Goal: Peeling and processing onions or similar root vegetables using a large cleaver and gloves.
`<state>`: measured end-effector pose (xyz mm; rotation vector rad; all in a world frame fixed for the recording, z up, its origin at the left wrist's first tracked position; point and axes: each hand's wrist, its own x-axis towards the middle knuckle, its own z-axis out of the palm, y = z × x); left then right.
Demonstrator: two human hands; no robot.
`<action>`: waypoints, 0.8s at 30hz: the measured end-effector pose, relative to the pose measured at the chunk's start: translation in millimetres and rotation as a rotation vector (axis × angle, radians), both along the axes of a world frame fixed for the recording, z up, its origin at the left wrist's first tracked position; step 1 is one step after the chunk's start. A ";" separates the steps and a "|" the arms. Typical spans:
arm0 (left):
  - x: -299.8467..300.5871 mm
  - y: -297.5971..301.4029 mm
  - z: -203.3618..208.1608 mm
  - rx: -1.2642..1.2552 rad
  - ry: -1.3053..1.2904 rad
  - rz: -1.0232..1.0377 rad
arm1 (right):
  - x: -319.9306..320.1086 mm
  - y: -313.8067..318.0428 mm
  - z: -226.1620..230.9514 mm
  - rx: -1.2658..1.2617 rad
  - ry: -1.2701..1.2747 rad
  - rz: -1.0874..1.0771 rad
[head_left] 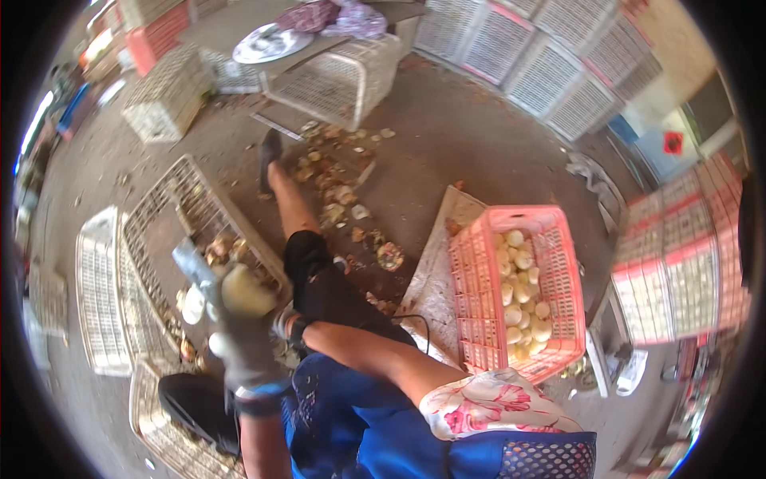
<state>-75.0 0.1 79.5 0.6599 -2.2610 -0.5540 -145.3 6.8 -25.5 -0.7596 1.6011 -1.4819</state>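
My left hand (249, 347), in a grey glove, reaches up from the lower edge over the crate at my left. A pale, peeled-looking onion (249, 292), smeared by motion, sits at its closed fingertips. Beside the onion a broad grey knife blade (195, 265) points away to the upper left. Which hand has its handle is hidden. My right hand (284, 322) comes across from the right, its gloved fingers mostly behind the left. Below both hands, a whitish plastic crate (199, 180) holds brown-skinned onions (222, 249) and loose skins.
To my right, a pink plastic crate (517, 214) of peeled onions (523, 279) stands on a worn board (431, 267). Onion scraps (339, 191) litter the floor beyond my foot (271, 152). More crates (163, 96) are stacked around, with a white plate (271, 44) at the back.
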 end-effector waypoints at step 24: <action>93.8 -53.3 -66.1 0.849 0.540 0.278 | -63.2 99.5 91.6 0.033 -0.178 -0.131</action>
